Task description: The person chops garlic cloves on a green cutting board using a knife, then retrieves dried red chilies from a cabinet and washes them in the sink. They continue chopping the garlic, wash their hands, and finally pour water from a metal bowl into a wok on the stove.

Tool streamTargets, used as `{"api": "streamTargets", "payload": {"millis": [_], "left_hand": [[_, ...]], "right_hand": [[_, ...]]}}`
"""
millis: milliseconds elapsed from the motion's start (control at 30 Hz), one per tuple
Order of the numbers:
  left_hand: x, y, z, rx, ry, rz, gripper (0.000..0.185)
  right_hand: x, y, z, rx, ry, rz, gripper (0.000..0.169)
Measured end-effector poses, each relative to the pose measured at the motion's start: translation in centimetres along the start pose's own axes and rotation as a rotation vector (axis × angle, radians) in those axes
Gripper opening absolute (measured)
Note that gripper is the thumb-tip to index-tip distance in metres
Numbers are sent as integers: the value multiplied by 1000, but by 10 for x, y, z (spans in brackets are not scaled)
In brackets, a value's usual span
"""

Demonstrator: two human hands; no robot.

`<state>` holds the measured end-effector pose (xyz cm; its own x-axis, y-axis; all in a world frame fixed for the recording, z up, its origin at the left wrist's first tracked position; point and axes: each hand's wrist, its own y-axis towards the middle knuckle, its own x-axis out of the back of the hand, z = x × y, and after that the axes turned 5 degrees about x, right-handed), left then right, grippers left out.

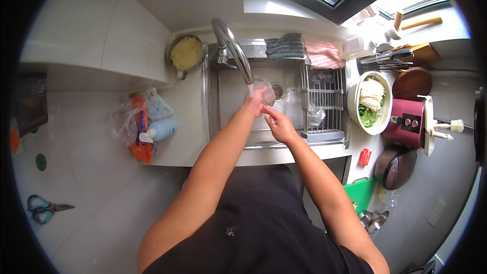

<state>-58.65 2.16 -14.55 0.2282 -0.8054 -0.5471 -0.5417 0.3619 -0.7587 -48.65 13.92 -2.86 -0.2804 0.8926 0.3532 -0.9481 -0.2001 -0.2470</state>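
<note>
Water runs from the chrome faucet (237,57) into the stainless steel sink (228,118). My left hand (257,100) is under the stream, against a clear, round bowl-like vessel (268,93); blur and glare hide how its fingers lie on it. Just to the right and nearer to me, my right hand (279,122) has its fingers partly spread, with the fingertips close to my left hand and the vessel. Nothing shows in its palm. Behind the vessel lies the drain (277,91).
A metal rack (323,135) with crumpled clear plastic spans the sink's right side. Right of it stands a basket (352,104) of vegetables; a pot of pale shreds (186,53) stands left. A blue pump bottle (163,129) lies on the left counter. Cloths (284,46) hang behind.
</note>
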Motion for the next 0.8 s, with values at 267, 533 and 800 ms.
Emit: {"api": "streamTargets", "payload": {"millis": [267,533,800], "left_hand": [[43,-32,8,-140,-158,-258,23],[45,-93,3,-144,-227,-225,36],[53,-68,-10,-143,-475,-126,48]], "right_hand": [[-49,52,-18,-199,-278,-79,65],[-84,161,-47,-375,-23,242,50],[-102,133,-41,-33,-300,95,40]]}}
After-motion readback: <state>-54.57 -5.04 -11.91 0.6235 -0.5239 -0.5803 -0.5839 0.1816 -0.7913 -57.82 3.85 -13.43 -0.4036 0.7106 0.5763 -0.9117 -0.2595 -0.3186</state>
